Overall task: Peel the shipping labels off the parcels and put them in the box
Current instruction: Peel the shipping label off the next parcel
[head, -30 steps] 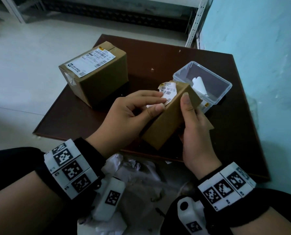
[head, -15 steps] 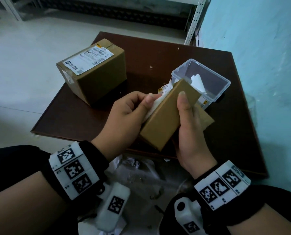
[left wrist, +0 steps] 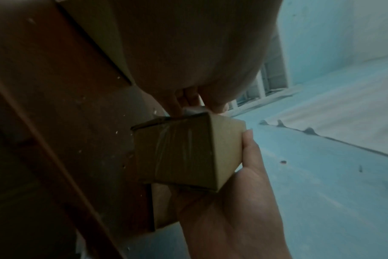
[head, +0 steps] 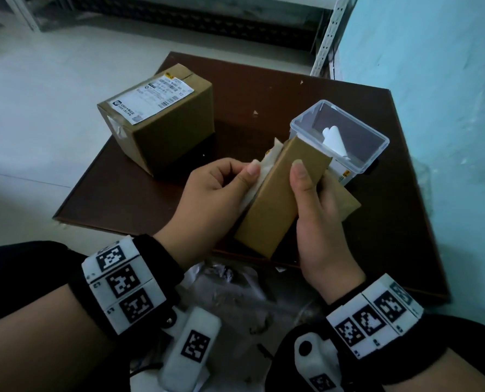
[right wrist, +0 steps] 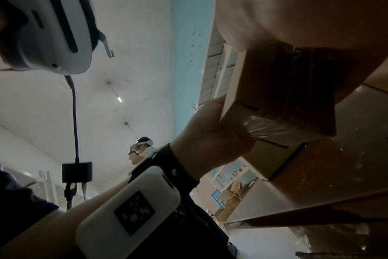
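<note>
My right hand [head: 306, 190] grips a small brown parcel [head: 280, 199] above the table's near edge, thumb on its top face, fingers hidden beneath. My left hand [head: 245, 174] pinches the white shipping label [head: 259, 176], which is partly lifted off the parcel's left side. In the left wrist view the parcel [left wrist: 184, 154] shows its taped end, with the right hand [left wrist: 246, 189] cupped under it. The clear plastic box [head: 377, 142] stands just behind the parcel, with a curled white label [head: 334, 140] inside.
A larger parcel [head: 164, 137] with a label [head: 150, 101] on top stands at the back left of the dark brown table [head: 391, 222]. A flat brown cardboard piece [head: 346, 202] lies under my right hand. Crumpled plastic wrap [head: 235, 292] lies below the table's near edge. A blue wall [head: 447, 108] stands close on the right.
The small parcel has rolled so its labelled face turned left, away from the head camera. My left hand has shifted its pinch lower along the label. The right hand kept its grip.
</note>
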Motion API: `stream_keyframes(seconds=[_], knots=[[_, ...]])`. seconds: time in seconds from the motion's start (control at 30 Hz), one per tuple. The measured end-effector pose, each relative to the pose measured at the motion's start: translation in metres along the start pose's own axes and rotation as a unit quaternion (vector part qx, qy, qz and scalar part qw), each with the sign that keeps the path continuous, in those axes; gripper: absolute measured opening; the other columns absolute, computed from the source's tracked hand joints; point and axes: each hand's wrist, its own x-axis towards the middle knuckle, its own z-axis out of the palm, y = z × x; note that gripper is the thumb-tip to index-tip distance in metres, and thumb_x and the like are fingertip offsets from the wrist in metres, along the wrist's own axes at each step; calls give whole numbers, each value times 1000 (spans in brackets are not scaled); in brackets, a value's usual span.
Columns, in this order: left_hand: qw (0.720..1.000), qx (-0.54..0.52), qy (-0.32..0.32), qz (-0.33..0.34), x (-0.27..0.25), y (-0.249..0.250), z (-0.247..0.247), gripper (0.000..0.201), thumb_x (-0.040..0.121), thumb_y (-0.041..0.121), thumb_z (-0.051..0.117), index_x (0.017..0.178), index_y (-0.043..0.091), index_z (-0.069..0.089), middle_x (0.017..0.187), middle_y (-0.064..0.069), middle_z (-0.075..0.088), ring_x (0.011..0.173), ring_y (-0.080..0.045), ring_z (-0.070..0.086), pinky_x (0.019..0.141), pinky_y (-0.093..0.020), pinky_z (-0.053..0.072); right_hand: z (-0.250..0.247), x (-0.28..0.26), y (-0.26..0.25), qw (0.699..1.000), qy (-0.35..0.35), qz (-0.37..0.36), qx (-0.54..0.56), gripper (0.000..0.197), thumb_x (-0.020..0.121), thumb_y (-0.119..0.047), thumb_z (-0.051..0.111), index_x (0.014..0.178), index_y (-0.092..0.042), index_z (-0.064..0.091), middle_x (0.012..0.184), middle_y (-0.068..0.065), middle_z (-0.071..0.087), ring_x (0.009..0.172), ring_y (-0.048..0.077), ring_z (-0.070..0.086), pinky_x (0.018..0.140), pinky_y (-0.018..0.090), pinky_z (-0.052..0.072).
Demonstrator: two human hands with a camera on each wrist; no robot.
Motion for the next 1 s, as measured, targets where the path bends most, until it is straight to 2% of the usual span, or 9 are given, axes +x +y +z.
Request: stream_keyframes(seconds=[0.13,0.27,0.4,0.5,0.63,0.7,0.8,0.93,1.0], knots=[[999,-41,1,5,-7,-1,6,31,103,35,60,90,12,76,76,4,72,72,-10,65,61,-24,53,-1,2,-1,1000,-9,4,4,69,83,-66,73,144,-39,56,124,4,76,111,25,77,95,53,64],[1000,-12,-14,25,-8,1,7,26,96,39,64,92,16,75,79,10,74,74,0,69,61,-17,54,-2,2,0,1000,-10,3,-3,73,85,-67,75,148,-37,54,126,6,75,110,25,78,95,57,64],[1000,21,10,13,-3,-3,2,19,103,25,65,89,16,75,84,-2,76,78,-15,70,72,-38,59,0,0,1,1000,-23,-3,-11,72,82,-68,73,145,-39,56,125,5,74,109,24,78,93,52,65],[993,-82,18,-78,-4,1,4,25,104,24,63,83,14,73,81,-14,73,75,-29,66,77,-51,54,-1,2,1,1000,-21,8,9,74,81,-69,73,146,-37,56,124,5,76,109,26,78,93,53,65],[993,-101,0,-54,-4,2,6,43,103,40,61,93,0,73,100,-35,70,86,-41,69,87,-63,55,-3,5,-1,999,-22,38,20,73,89,-74,63,151,-38,53,131,9,74,114,30,77,97,60,62],[997,-69,-32,-8,-5,2,7,65,97,54,61,97,-10,69,99,-36,68,86,-35,69,78,-49,54,-4,6,-1,999,-12,38,26,72,90,-74,60,151,-37,54,132,11,74,116,31,76,98,60,61],[997,-22,-76,23,-9,6,7,27,92,37,70,101,13,78,92,1,81,87,-7,75,73,-21,57,-5,6,-2,998,7,53,44,75,90,-77,58,151,-34,55,129,12,75,114,32,77,97,60,62],[988,71,-102,92,-8,3,-3,17,101,16,66,90,7,74,111,5,78,97,-7,75,74,-19,57,-7,3,-7,995,12,73,61,64,102,-72,47,150,-32,56,121,12,79,105,28,80,87,50,66],[988,77,-99,86,-6,3,-5,24,105,17,62,83,12,71,105,8,77,88,-7,73,68,-18,55,-9,2,-9,994,7,83,65,60,105,-69,42,146,-29,60,114,9,81,101,26,81,82,44,66]])
